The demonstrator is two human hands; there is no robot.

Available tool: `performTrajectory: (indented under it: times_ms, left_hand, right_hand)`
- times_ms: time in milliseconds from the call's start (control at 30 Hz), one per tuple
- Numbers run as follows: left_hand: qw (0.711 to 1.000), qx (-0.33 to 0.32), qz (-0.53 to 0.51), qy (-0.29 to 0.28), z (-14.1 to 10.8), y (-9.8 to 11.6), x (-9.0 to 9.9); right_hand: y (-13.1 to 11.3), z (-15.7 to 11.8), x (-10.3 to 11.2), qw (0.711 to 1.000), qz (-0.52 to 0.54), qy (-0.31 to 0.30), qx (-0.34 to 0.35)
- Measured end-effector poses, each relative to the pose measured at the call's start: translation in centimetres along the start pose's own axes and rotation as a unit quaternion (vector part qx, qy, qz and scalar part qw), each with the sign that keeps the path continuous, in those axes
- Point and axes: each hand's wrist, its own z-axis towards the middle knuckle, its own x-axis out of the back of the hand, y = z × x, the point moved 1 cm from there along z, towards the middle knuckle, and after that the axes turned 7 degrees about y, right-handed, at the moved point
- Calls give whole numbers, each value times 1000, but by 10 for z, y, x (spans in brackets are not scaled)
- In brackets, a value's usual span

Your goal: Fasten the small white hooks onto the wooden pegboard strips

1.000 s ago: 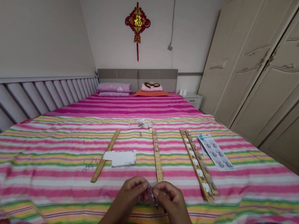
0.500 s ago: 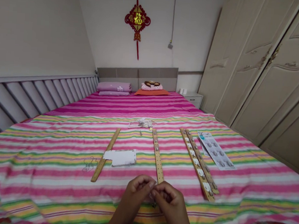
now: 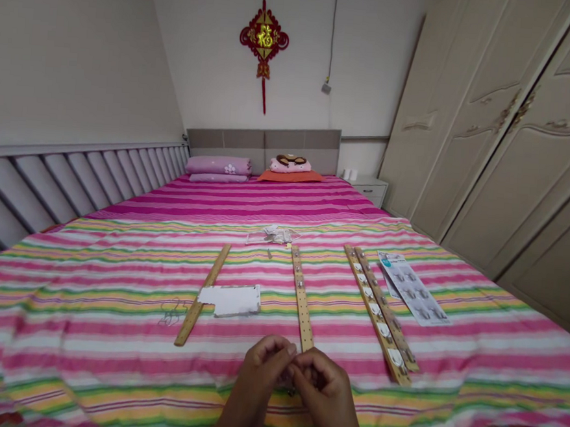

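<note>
Near the front of the bed, my left hand (image 3: 263,371) and my right hand (image 3: 326,384) meet with thumbs and fingers pinched. A small item seems to lie between the fingertips, too covered to name; a dark bit shows just below. Beyond them stretches a wooden strip (image 3: 302,306) with rows of small holes, its near end by my fingers. Small metal pieces (image 3: 300,283) sit along its far part. To the right lie two wooden strips side by side, the left one bearing white-backed hooks (image 3: 384,329).
Left of the middle, a white card (image 3: 234,301) overlaps another wooden strip (image 3: 220,260). Thin wire-like pieces (image 3: 173,313) lie beside it. A printed card (image 3: 415,291) rests at the right. Farther back is a clear packet with small parts (image 3: 277,235). A striped sheet (image 3: 111,331) covers the bed.
The view has shifted very slightly. My hands stay together in the same place, with only small finger movement; the strips and cards have not moved.
</note>
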Motion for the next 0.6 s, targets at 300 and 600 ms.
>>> performTrajectory:
  times_ms: [300, 600]
  left_hand:
    - [1000, -11, 18, -17, -4, 2, 0]
    - [1000, -10, 21, -14, -3, 1, 1]
  right_hand:
    - [2, 2, 1, 999, 30, 2, -14]
    - [3, 2, 1, 999, 34, 6, -20]
